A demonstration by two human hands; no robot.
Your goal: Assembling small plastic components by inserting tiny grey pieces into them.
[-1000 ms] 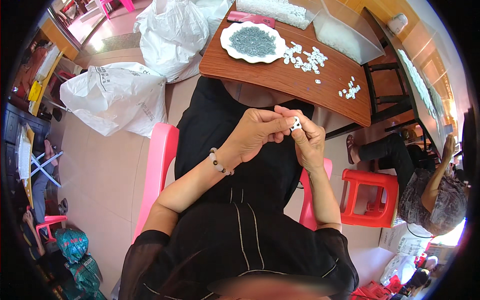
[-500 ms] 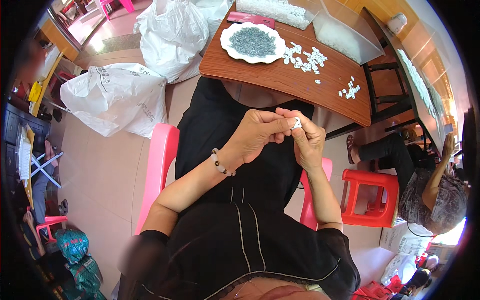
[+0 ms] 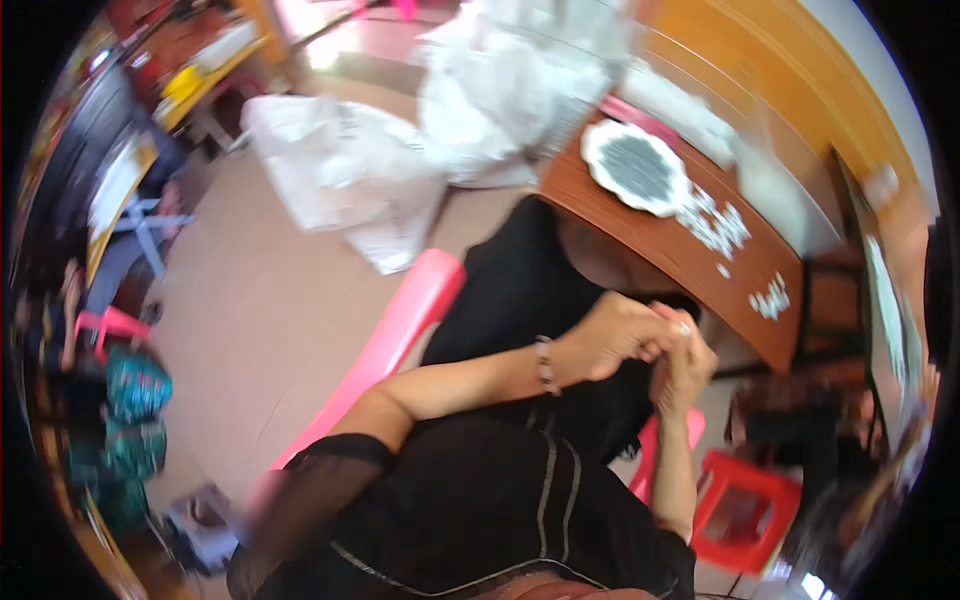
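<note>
My left hand (image 3: 618,340) and my right hand (image 3: 688,368) meet above my lap, fingers pinched together. Between their fingertips is a small white plastic piece (image 3: 683,329), blurred and mostly covered. A beaded bracelet (image 3: 545,366) circles my left wrist. Beyond the hands, on the brown wooden table (image 3: 690,275), rests a scalloped white plate (image 3: 662,208) heaped with small grey slender pieces (image 3: 638,166). Small white pieces (image 3: 718,230) lie scattered beside the plate, and a smaller cluster (image 3: 769,298) sits near the table's right end.
Clear bins (image 3: 775,190) and a pink flat case (image 3: 640,120) line the table's far side. Large white sacks (image 3: 345,180) stand at the far left. I sit in a pink chair (image 3: 420,295); a red stool (image 3: 745,500) stands at right, beside another person, blurred.
The view has swung leftward, shifting the table, sacks and my hands right and lower in the picture, with blur. Both hands still pinch the small white piece.
</note>
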